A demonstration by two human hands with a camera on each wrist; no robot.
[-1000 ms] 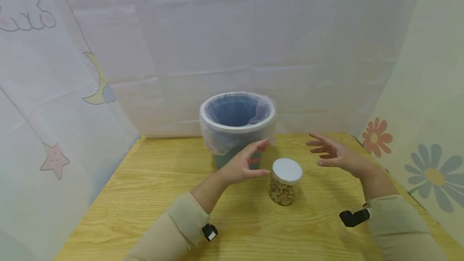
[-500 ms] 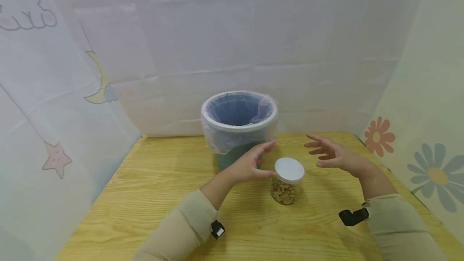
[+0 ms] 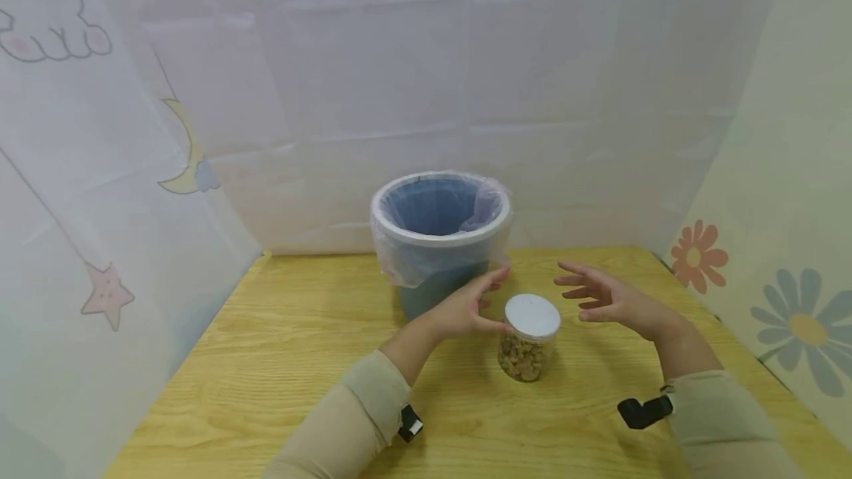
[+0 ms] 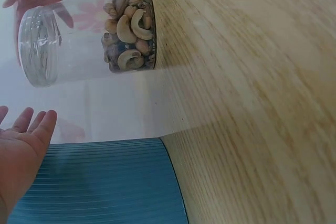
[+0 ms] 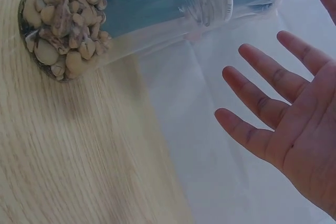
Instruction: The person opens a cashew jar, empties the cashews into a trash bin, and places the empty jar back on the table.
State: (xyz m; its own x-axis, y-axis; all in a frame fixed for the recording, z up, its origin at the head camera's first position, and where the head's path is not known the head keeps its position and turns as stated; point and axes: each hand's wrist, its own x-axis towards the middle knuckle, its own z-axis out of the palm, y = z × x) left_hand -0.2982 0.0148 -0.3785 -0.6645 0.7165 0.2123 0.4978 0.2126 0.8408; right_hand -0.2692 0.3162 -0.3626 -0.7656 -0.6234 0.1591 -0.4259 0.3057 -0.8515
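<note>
A clear jar (image 3: 526,350) with a white lid (image 3: 532,315) stands upright on the table, partly filled with cashews and other nuts (image 4: 128,32). My left hand (image 3: 466,309) is at its left side, thumb right at the lid's edge in the head view, fingers spread and relaxed. In the left wrist view a gap shows between those fingertips (image 4: 48,121) and the jar. To the right of the jar, my right hand (image 3: 615,300) hovers with its fingers apart, palm turned to the jar. Nothing is held in either hand. The right wrist view shows the right fingers (image 5: 257,98) extended.
Behind the jar stands a blue bin (image 3: 426,294) with a white rim (image 3: 441,239) and a thin pinkish plastic liner folded over it. The wooden table (image 3: 286,361) meets a pale cloth backdrop (image 3: 373,80). Printed side cloths border it left and right.
My left hand has moved right, up to the jar's lid. My right hand has shifted very slightly left toward the jar. The jar has stayed in place.
</note>
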